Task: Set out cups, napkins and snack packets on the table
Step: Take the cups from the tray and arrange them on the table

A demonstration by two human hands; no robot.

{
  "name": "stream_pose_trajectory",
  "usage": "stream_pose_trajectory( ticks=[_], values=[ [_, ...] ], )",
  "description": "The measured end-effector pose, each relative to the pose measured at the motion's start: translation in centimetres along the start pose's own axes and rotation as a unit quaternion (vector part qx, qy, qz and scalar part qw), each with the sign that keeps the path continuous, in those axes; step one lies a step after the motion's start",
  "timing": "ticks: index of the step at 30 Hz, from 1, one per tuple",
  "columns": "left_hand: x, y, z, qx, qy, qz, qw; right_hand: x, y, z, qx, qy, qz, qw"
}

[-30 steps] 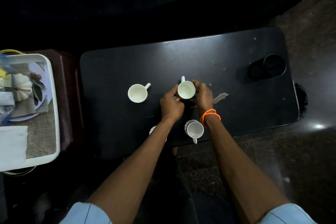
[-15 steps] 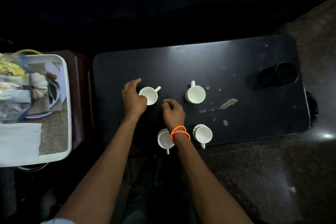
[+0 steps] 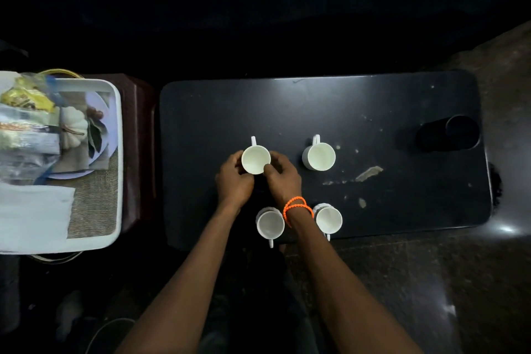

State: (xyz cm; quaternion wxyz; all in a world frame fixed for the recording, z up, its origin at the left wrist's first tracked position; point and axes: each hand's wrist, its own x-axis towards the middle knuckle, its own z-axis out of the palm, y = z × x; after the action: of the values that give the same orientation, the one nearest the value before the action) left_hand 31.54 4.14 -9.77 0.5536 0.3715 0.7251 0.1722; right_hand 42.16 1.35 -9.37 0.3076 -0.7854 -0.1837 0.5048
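Note:
Several white cups stand on a black table (image 3: 330, 106). My left hand (image 3: 233, 178) and my right hand (image 3: 283, 178) both grip the far left cup (image 3: 255, 158), whose handle points away from me. A second cup (image 3: 319, 156) stands to its right, untouched. Two more cups sit near the table's front edge: one (image 3: 270, 224) between my forearms, the other (image 3: 329, 218) right of my right wrist, which wears an orange bracelet. A white napkin (image 3: 31, 215) and snack packets (image 3: 26, 123) lie in a white tray (image 3: 116, 135) to the left.
The tray rests on a dark red stand left of the table. A round black cup-holder recess (image 3: 449, 132) is set in the table's right end. Scuffs mark the surface right of the cups. Dark stone floor lies to the right.
My hands left the far right cup and came together on the far left cup. Its handle turned from pointing right to pointing away from me.

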Motion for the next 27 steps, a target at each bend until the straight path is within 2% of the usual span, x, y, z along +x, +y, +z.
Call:
stream_pose_trajectory(
  ticks=[5, 17, 19, 21, 24, 26, 27],
  values=[
    [0.4, 0.3, 0.3, 0.017, -0.018, 0.028, 0.999, 0.1, 0.2, 0.1, 0.025, 0.021, 0.001, 0.999],
    [0.9, 0.1, 0.0, 0.028, -0.030, 0.034, 0.999, 0.1, 0.9, -1.4, 0.008, 0.003, -0.032, 0.999],
    [0.7, -0.1, 0.0, 0.038, -0.029, 0.053, 0.997, 0.1, 0.9, -2.5, -0.010, 0.033, -0.049, 0.998],
    [0.7, -0.3, 0.0, 0.077, -0.023, 0.084, 0.993, 0.0, 0.9, -3.7, -0.036, 0.106, -0.088, 0.990],
    [0.8, -0.3, 0.2, 0.147, -0.017, 0.119, 0.982, 0.5, 1.2, -5.9, -0.115, 0.239, -0.163, 0.950],
    [0.9, 0.0, 0.6, 0.184, -0.023, 0.136, 0.973, 1.5, 1.4, -7.3, -0.195, 0.277, -0.173, 0.925],
    [1.0, 0.2, 0.8, 0.199, -0.027, 0.142, 0.969, 2.1, 1.5, -7.8, -0.229, 0.272, -0.160, 0.921]
  ],
)
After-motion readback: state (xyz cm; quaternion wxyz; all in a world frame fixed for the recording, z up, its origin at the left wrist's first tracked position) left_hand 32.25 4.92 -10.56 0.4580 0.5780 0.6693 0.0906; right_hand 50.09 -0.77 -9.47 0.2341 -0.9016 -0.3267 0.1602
